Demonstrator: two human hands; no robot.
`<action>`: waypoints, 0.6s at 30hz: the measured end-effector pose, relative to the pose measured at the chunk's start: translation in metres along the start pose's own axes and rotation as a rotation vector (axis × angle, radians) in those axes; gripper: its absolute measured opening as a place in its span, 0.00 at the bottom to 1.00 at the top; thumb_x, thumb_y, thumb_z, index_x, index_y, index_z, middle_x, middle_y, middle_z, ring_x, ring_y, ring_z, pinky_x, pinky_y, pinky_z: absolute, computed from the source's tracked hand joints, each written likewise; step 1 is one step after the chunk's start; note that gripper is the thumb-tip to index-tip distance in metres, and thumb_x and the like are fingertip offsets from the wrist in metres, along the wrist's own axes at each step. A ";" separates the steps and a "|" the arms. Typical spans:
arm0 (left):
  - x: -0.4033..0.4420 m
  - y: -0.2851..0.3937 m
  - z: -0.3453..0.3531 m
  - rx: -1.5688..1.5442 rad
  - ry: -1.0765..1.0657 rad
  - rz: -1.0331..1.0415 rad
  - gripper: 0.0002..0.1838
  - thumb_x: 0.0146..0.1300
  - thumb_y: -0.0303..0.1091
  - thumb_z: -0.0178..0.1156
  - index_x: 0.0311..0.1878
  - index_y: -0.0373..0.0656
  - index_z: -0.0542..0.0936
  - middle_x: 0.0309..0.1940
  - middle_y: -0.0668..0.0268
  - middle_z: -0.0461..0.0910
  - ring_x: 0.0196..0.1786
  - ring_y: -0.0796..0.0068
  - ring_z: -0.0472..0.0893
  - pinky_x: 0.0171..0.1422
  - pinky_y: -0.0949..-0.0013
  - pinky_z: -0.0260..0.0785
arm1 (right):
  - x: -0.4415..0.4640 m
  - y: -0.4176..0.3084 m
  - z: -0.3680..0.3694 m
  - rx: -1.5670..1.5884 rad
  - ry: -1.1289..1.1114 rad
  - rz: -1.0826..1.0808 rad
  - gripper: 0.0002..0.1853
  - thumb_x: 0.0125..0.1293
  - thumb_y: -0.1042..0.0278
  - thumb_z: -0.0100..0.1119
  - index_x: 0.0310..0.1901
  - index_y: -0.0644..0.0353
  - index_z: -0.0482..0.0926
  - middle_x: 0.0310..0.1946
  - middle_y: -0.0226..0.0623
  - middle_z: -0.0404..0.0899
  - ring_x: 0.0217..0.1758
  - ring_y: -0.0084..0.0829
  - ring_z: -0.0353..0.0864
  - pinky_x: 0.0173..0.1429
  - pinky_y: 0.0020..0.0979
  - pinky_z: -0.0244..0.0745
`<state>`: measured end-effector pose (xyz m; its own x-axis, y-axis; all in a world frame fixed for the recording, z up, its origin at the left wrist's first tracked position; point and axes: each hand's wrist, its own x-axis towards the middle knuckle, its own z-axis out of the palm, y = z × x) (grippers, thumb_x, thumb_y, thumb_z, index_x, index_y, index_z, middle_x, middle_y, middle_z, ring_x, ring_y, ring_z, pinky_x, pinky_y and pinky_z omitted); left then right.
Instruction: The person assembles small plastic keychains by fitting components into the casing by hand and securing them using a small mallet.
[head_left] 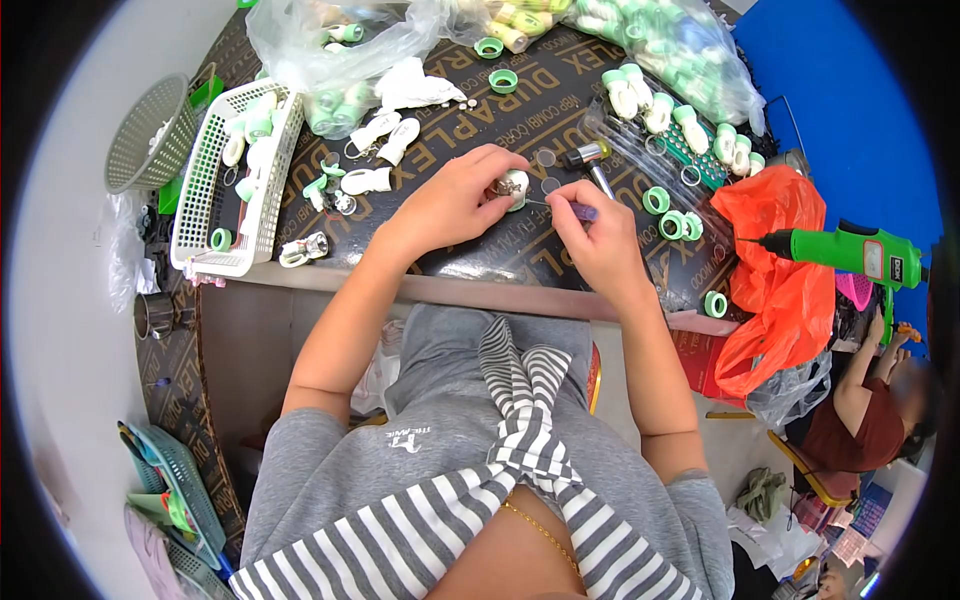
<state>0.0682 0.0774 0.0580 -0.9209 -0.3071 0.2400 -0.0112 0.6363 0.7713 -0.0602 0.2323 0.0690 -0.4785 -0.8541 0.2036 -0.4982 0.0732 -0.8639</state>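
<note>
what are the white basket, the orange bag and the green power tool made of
White basket: looks like moulded hard plastic, matte to satin, going by its even colour and regular openings in the walls.
Orange bag: thin plastic film, slightly shiny, judging by the sharp crinkles and bright highlights.
Green power tool: smooth casing, probably hard plastic, though painted metal is possible; its thin dark bit is likely metal.

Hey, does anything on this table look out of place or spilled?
The orange bag sags over the table edge, so it looks carelessly placed. Small white bits lie loose beside the crumpled white bundle, perhaps dropped.
</note>
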 end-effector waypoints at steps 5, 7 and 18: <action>-0.001 -0.003 0.000 -0.029 0.019 0.006 0.18 0.54 0.23 0.62 0.49 0.40 0.74 0.39 0.63 0.75 0.33 0.72 0.77 0.38 0.72 0.71 | 0.003 -0.003 -0.001 0.014 0.011 -0.001 0.06 0.61 0.71 0.57 0.34 0.65 0.76 0.24 0.42 0.77 0.25 0.34 0.78 0.31 0.30 0.70; 0.000 -0.003 -0.001 -0.034 0.022 0.014 0.18 0.53 0.23 0.63 0.49 0.40 0.74 0.38 0.63 0.74 0.33 0.72 0.76 0.38 0.71 0.71 | 0.002 -0.004 -0.001 0.027 -0.027 0.011 0.05 0.61 0.71 0.57 0.34 0.64 0.76 0.24 0.43 0.77 0.25 0.35 0.78 0.31 0.30 0.71; 0.004 -0.007 -0.006 0.023 -0.022 0.061 0.17 0.51 0.25 0.66 0.44 0.39 0.75 0.33 0.63 0.74 0.29 0.71 0.74 0.35 0.70 0.69 | 0.009 -0.013 0.011 -0.137 -0.079 -0.176 0.04 0.59 0.72 0.56 0.33 0.63 0.74 0.26 0.44 0.75 0.31 0.45 0.76 0.35 0.40 0.69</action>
<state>0.0667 0.0675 0.0570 -0.9285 -0.2518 0.2729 0.0366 0.6693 0.7421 -0.0499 0.2183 0.0774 -0.3207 -0.8970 0.3041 -0.6647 -0.0156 -0.7470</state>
